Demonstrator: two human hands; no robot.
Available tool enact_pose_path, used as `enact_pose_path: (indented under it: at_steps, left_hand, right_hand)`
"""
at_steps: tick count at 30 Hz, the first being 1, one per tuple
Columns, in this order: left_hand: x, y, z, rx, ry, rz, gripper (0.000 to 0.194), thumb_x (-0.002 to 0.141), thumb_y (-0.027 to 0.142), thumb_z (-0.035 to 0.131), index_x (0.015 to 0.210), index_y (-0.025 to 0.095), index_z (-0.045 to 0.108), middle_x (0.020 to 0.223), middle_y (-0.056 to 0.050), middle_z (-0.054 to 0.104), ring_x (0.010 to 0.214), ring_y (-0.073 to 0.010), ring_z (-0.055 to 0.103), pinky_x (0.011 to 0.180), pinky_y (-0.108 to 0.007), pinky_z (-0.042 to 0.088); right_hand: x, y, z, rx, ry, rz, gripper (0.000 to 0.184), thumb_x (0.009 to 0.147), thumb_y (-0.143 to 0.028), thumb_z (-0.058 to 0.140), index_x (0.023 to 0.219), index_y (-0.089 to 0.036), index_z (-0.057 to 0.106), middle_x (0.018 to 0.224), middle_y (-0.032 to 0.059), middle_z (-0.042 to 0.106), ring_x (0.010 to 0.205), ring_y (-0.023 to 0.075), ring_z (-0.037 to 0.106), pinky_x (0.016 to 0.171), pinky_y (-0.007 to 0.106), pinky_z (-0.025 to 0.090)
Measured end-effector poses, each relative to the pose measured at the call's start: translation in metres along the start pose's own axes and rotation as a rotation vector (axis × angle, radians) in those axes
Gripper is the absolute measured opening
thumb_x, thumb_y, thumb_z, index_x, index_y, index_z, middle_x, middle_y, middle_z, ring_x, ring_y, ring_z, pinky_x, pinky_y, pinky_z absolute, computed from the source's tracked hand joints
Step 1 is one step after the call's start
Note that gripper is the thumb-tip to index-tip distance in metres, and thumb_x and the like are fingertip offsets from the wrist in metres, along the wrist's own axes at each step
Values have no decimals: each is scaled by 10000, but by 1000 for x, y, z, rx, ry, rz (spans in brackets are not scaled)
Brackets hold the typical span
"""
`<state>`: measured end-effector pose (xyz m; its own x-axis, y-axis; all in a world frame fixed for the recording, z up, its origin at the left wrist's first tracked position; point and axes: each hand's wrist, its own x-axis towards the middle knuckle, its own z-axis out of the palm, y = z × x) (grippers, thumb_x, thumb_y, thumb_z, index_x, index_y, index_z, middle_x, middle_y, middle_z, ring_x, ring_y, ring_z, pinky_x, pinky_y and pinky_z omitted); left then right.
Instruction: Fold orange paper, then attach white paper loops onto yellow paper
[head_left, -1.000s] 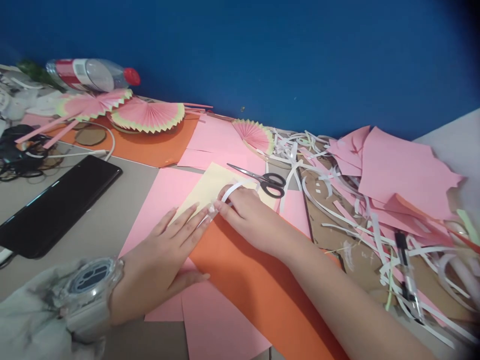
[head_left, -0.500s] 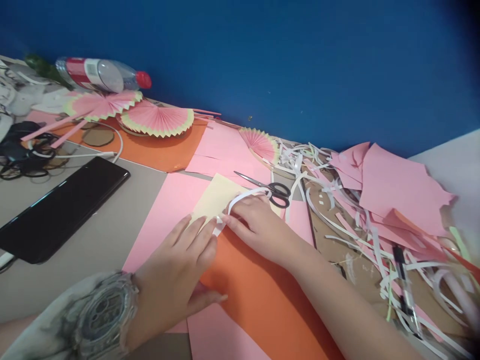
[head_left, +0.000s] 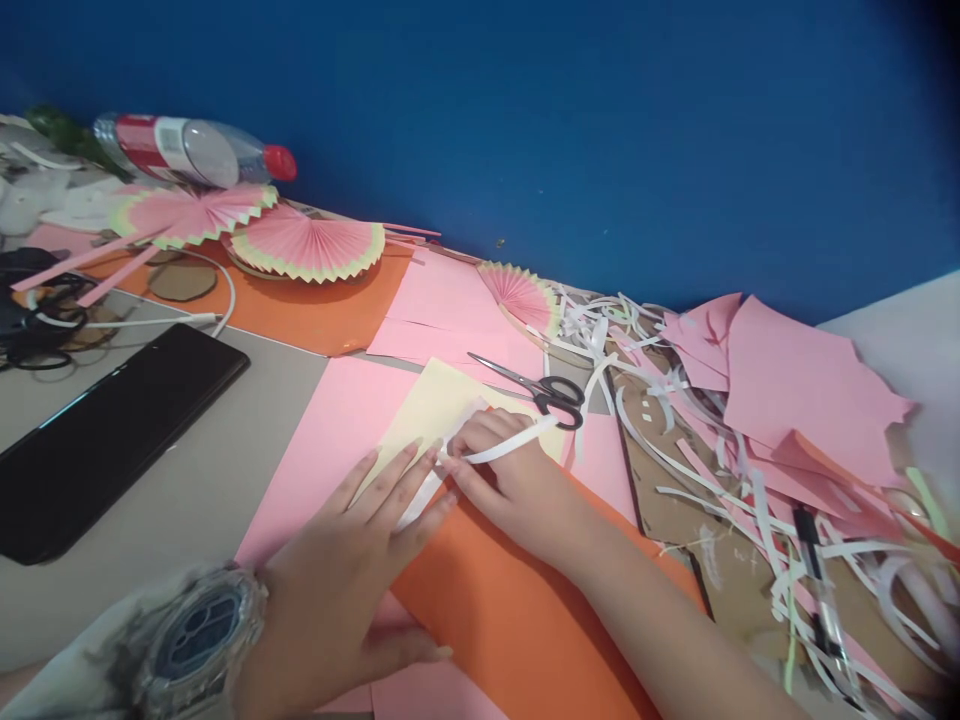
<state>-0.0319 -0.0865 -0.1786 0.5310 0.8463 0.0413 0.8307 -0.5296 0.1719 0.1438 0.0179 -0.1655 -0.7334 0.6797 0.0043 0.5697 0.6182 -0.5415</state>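
My left hand [head_left: 352, 560] lies with fingers stretched over a pale yellow sheet [head_left: 424, 400] and the edge of an orange sheet [head_left: 547, 610]. A translucent whitish tape band [head_left: 420, 500] runs along where these sheets meet, partly under my left fingers. My right hand [head_left: 510, 480] pinches a narrow white backing strip [head_left: 517, 440] at the band, close to my left fingertips. The strip's loose end sticks out to the right across my right hand. Just beyond my right hand, black-handled scissors [head_left: 537, 388] lie on the papers.
A black phone [head_left: 120, 430] lies at left. Behind are pleated pink paper fans [head_left: 311, 245] and a plastic bottle [head_left: 225, 155] on its side. At right, white strip scraps, pink paper pieces [head_left: 810, 380] and a pen [head_left: 814, 570] cover cardboard [head_left: 720, 560]. A blue wall [head_left: 525, 120] rises behind.
The white strip has swung from an upward arc to lie lower across my right hand. My left hand has shifted slightly down, and more of the tape band shows.
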Motion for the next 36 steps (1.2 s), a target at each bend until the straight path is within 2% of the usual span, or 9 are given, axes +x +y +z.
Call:
enact_pose_path:
  at_steps: [4, 7, 11, 14, 16, 24, 33, 36]
  left_hand:
    - [-1, -1, 2, 18, 2, -24, 886, 733, 749, 398, 1411, 183, 322, 1494, -144, 261, 1385, -317, 158, 1088, -490, 148]
    - [-2, -3, 3, 37, 5, -1, 868, 742, 750, 375, 1412, 202, 321, 1507, -125, 236, 1389, -304, 147, 1097, -450, 77]
    - [0, -4, 4, 33, 15, -9, 828, 776, 741, 301, 1387, 188, 380, 1488, -106, 291, 1374, -296, 195, 1101, -424, 27]
    - [2, -3, 5, 42, 33, -20, 880, 768, 746, 302, 1373, 114, 400, 1467, -128, 325, 1364, -294, 207, 1107, -410, 26]
    - [2, -3, 7, 63, 28, -19, 851, 787, 713, 328, 1363, 93, 411, 1464, -126, 332, 1364, -279, 203, 1112, -394, 26]
    - [3, -6, 9, 63, -41, -22, 802, 814, 691, 318, 1385, 129, 376, 1480, -74, 304, 1378, -241, 177, 1117, -355, 20]
    - [3, -6, 8, 75, -34, -14, 680, 866, 560, 378, 1388, 125, 373, 1468, -76, 332, 1376, -250, 178, 1116, -366, 32]
    - [4, -6, 9, 73, -25, -24, 729, 849, 615, 354, 1379, 116, 389, 1463, -87, 342, 1374, -256, 182, 1117, -365, 41]
  right_hand:
    - [3, 8, 2, -105, 29, -2, 211, 917, -276, 431, 742, -177, 496, 779, -10, 540, 759, 121, 455, 727, 282, 307]
    - [5, 11, 3, -189, 21, -32, 206, 912, -278, 430, 749, -183, 514, 770, -8, 542, 756, 132, 454, 695, 293, 292]
    - [7, 12, 6, -284, 26, -90, 179, 898, -248, 434, 752, -184, 516, 762, -11, 546, 735, 135, 438, 660, 302, 272]
    - [7, 12, 8, -317, 29, -111, 181, 898, -241, 426, 752, -180, 514, 764, -6, 547, 726, 137, 424, 636, 300, 266]
    - [8, 13, 9, -319, 23, -104, 185, 900, -235, 420, 756, -178, 520, 765, -2, 547, 727, 140, 424, 628, 299, 265]
    - [11, 15, 11, -286, 29, -98, 191, 888, -205, 417, 739, -168, 530, 763, 20, 569, 724, 147, 455, 626, 301, 277]
    - [11, 14, 10, -246, -15, -42, 238, 909, -215, 371, 756, -171, 548, 787, 36, 573, 732, 153, 467, 623, 308, 279]
    - [11, 15, 9, -245, -13, -59, 238, 906, -213, 373, 746, -174, 544, 765, 32, 568, 726, 152, 467, 607, 308, 266]
